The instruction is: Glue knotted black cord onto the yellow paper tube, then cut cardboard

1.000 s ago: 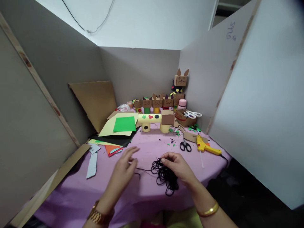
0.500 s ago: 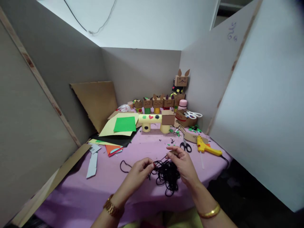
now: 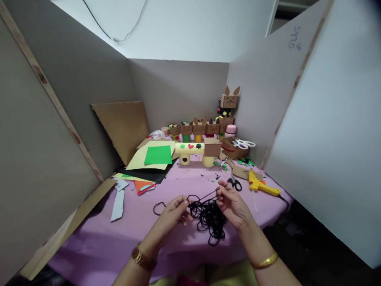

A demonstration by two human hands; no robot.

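Note:
A tangled heap of black cord (image 3: 210,217) lies on the purple tablecloth in front of me. My left hand (image 3: 176,209) pinches some of the cord at the heap's left side, between thumb and fingers. At the upper right of the heap, my right hand (image 3: 231,200) has its fingers closed on a strand, which runs fairly straight between the two hands. One loop of the cord pokes out to the left of my left hand. Beyond the hands stands a yellow paper-tube animal (image 3: 190,149) with a cardboard box head (image 3: 212,147).
Black-handled scissors (image 3: 234,184) and a yellow glue gun (image 3: 263,184) lie on the right. Coloured paper sheets (image 3: 157,155) are stacked at left, near grey card strips (image 3: 118,204). Cardboard animal figures (image 3: 199,128) line the back; white scissors (image 3: 244,144) rest in a box.
My right hand has moved a little right and up, and my left hand slightly left. The strand between them is longer and straighter.

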